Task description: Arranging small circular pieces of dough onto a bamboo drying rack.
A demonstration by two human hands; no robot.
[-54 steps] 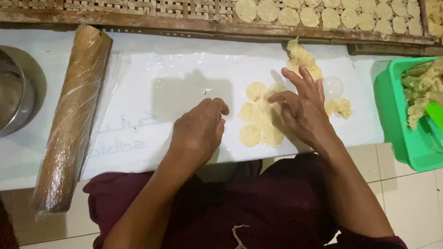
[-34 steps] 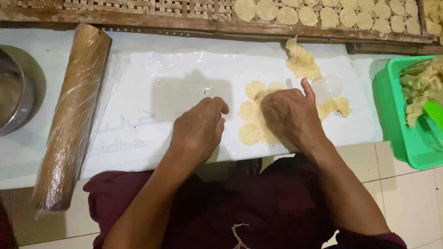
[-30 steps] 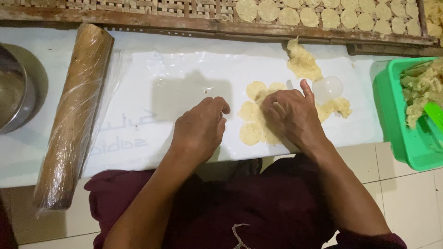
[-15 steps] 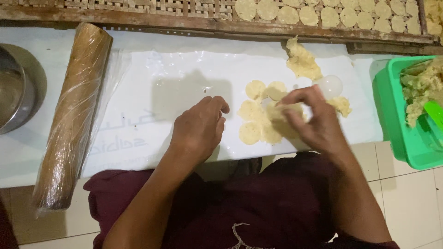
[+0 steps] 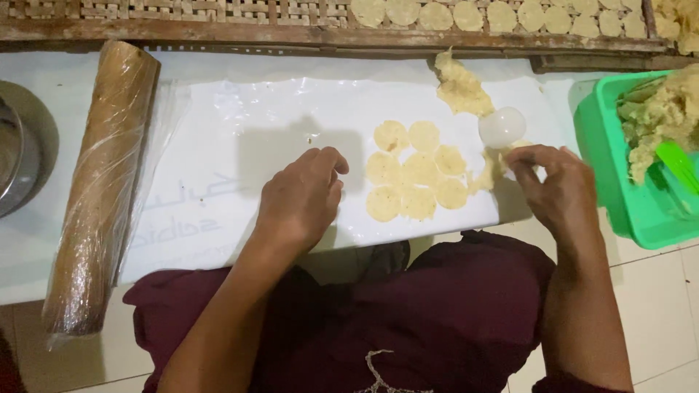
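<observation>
A person in a dark maroon garment sits at a low white table (image 5: 44,247), both bare hands over a sheet of clear plastic (image 5: 240,138) spread across its top. The left hand (image 5: 300,200) rests knuckles-up on the plastic near the table's near edge, its fingers curled loosely under and its grip holding nothing that shows. Just beside it, toward the table's right end, lie seven flattened yellow dough rounds (image 5: 416,171), packed so that their edges touch. The right hand (image 5: 557,189) sits at the table's near right corner, its grip drawn together, thumb and fingertips pinching a scrap of yellow dough (image 5: 489,169) at the right edge of the rounds. A small white round cutter (image 5: 502,125) stands just behind that hand, and a rough lump of dough (image 5: 461,87) lies behind it toward the table's far edge.

Along the left end of the table lies a long brown rolling pin wrapped in plastic film (image 5: 102,182), with the rim of a metal bowl (image 5: 22,153) at the far left. A woven drying tray (image 5: 218,18) runs along the far edge, carrying a row of finished rounds (image 5: 495,14) at its right. Off the table's right end stands a green plastic tub (image 5: 626,196) heaped with dough scraps.
</observation>
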